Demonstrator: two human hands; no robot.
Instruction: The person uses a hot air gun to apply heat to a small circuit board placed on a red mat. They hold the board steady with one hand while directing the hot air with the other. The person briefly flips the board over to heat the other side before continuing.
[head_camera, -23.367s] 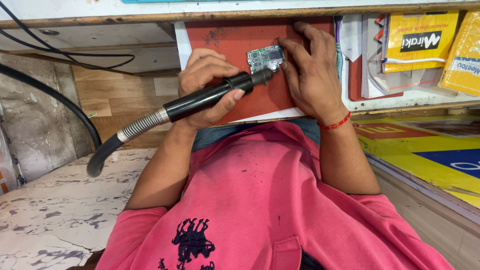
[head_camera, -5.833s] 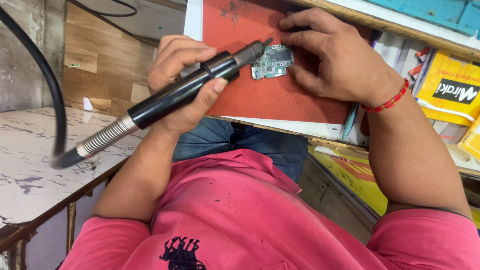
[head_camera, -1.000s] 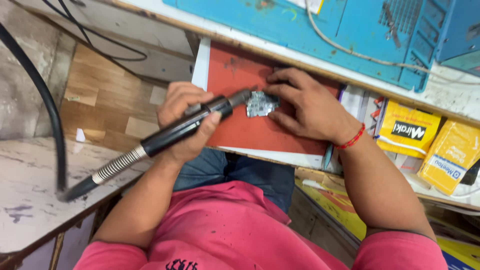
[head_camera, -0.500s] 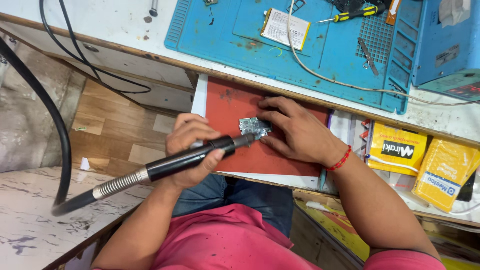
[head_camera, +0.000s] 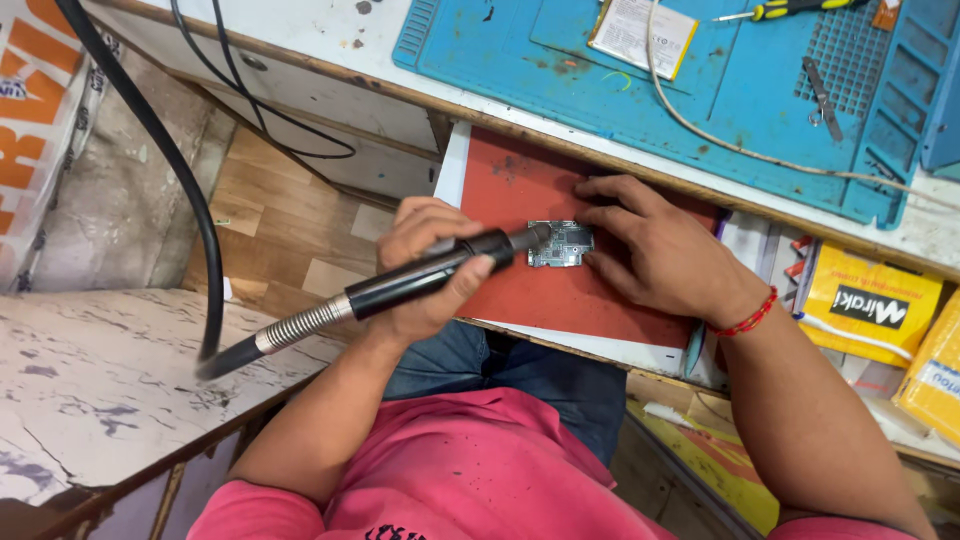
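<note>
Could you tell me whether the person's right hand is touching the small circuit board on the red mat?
Touching. In the head view, the right hand rests on the red mat with its fingers pressed against the circuit board edge, pinning it.

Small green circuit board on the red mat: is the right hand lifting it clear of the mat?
No. The small green circuit board lies flat on the red mat, pinned by the right hand.

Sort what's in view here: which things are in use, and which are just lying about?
In use: left hand gripping the black tool; right hand steadying the circuit board on the red mat.

Lying about: blue mat, screwdriver, flat white pack, yellow boxes.
</note>
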